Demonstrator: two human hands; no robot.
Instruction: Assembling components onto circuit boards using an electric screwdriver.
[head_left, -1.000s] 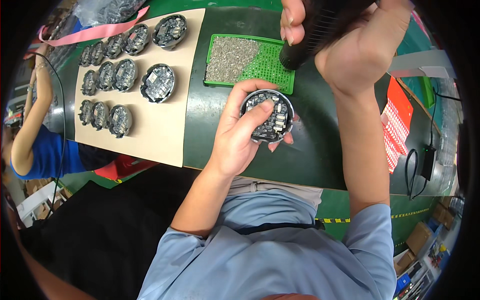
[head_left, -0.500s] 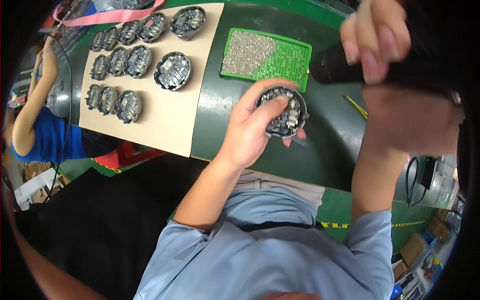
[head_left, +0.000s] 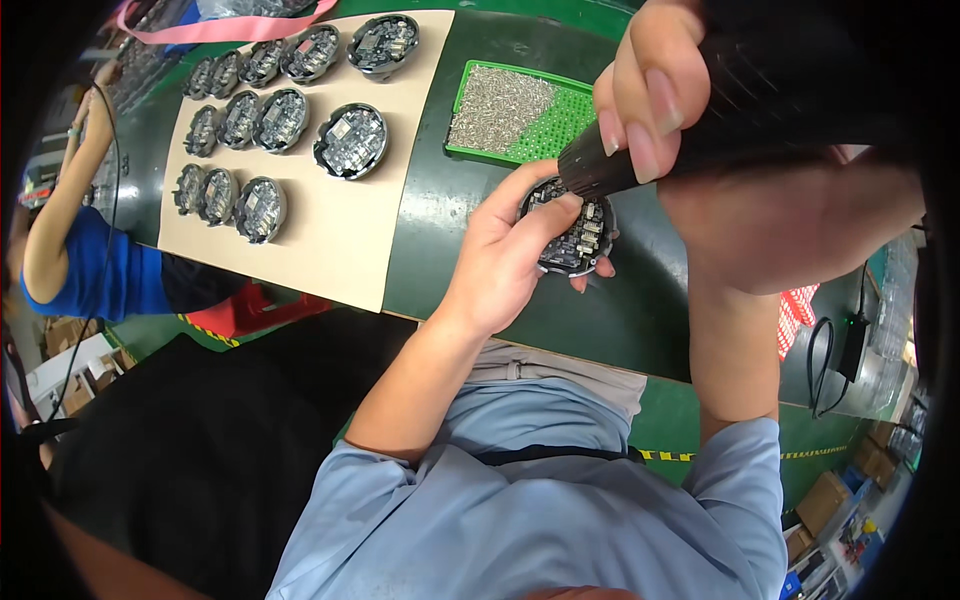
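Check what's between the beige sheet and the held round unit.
Head view: a strip of dark green tabletop, then the left hand gripping the unit.

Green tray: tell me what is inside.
In the green tray, small silvery pieces lie at left, bare green grid beside them. The right hand and black tool hide its right end; anything there is unseen.

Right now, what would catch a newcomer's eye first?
The black tool in the right hand, its tip over the round circuit unit in the left hand. Then the green tray of small metal pieces beyond, and rows of similar units on the beige sheet at left.
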